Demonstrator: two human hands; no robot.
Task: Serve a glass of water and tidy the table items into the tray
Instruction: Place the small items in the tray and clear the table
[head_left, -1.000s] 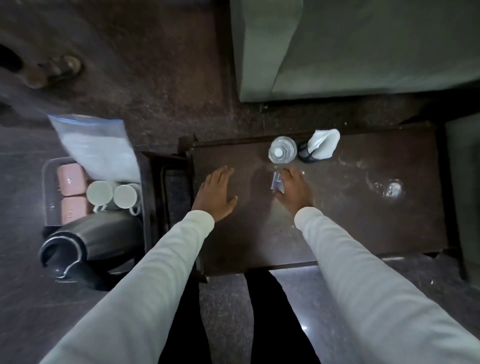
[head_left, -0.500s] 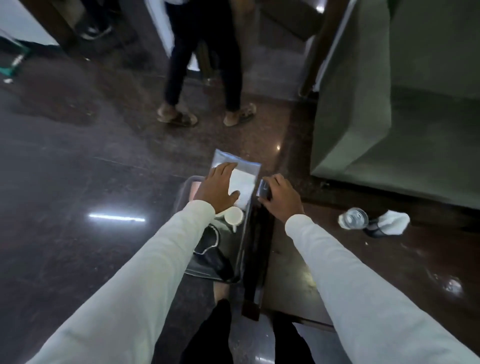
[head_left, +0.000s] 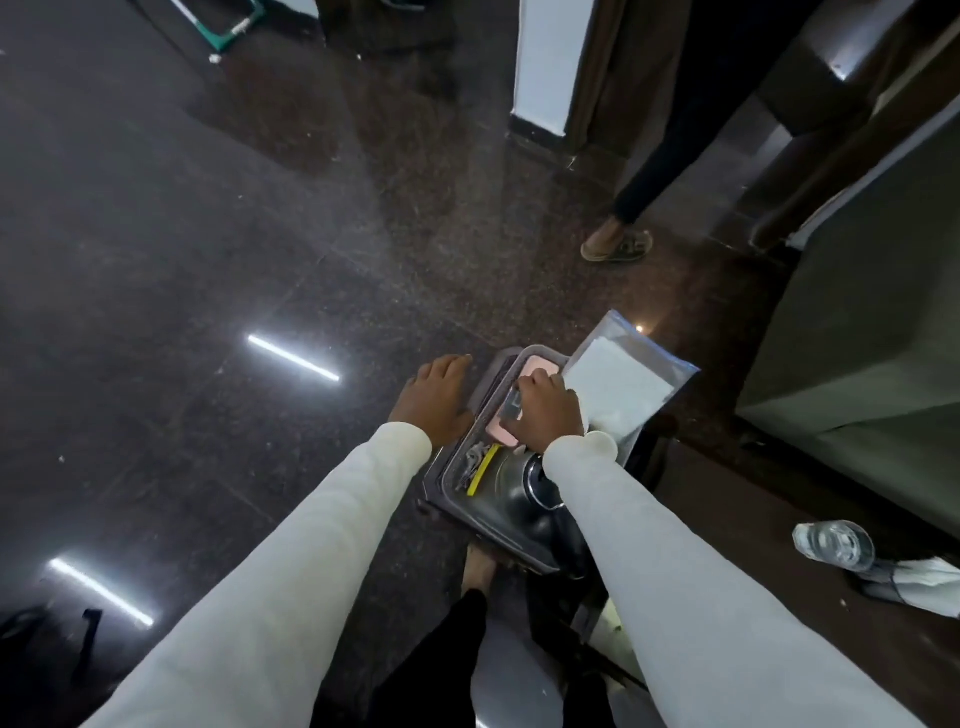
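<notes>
right hand (head_left: 545, 413) pinches small packet (head_left: 511, 408), lowering it into tray (head_left: 434, 480) | pink box (head_left: 498, 434) beneath | left hand (head_left: 434, 397) flat, empty, just left for balance

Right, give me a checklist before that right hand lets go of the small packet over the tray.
1. Right hand over the tray: ok, it is above the pink box.
2. Grip on the small packet: ok, fingers curl round it.
3. Left hand clear of the drop spot: ok, it is open beside the tray's outer rim.
4. Free landing spot: cannot tell, the hand hides it.
5. Kettle out of the way: ok, nearer end of the tray.
6. Table tidied: not ok, the glass and white napkin remain on it.
</notes>
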